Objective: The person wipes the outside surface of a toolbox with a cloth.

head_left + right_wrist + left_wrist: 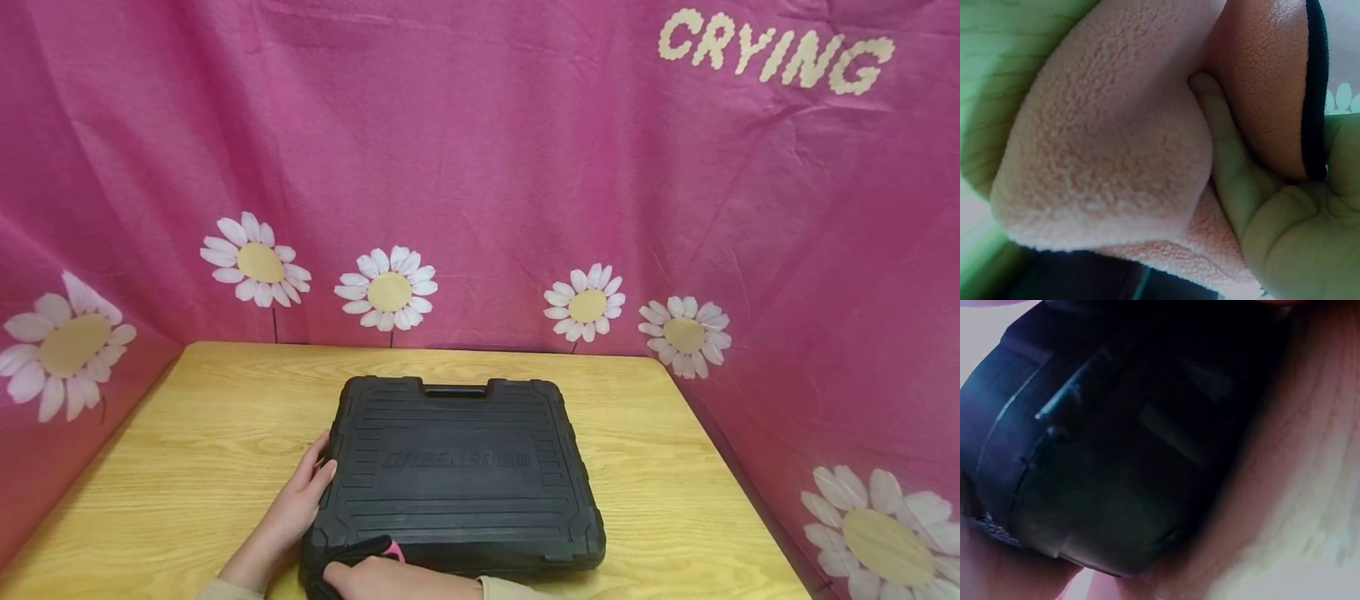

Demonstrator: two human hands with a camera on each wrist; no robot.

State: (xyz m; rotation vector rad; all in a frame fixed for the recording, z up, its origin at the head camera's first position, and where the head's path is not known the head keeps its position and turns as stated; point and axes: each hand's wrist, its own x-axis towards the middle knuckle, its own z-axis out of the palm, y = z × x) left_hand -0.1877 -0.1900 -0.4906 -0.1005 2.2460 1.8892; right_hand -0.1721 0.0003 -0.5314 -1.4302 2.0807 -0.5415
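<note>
case (450,467) in ribbed black sits on the wooden table (667,492), its handle (455,392) at the far edge. the person's left hand (296,496) holds the left side, thumb and fingers bent about the rim. the right hand (386,577) grips a cloth (1104,156) of pink fleece with dark edging, fingers curled into its folds, at the case's near left corner. a daisy-printed pink curtain (465,167) hangs behind.

The black plastic tool case (459,487) lies closed on the wooden desk (675,500), its ribbed face with moulded lettering (457,459) upward and its handle (455,392) at the far side. The pink fleecy cloth (1104,156), dark-edged and folded, is bunched at the case's near left corner.
</note>
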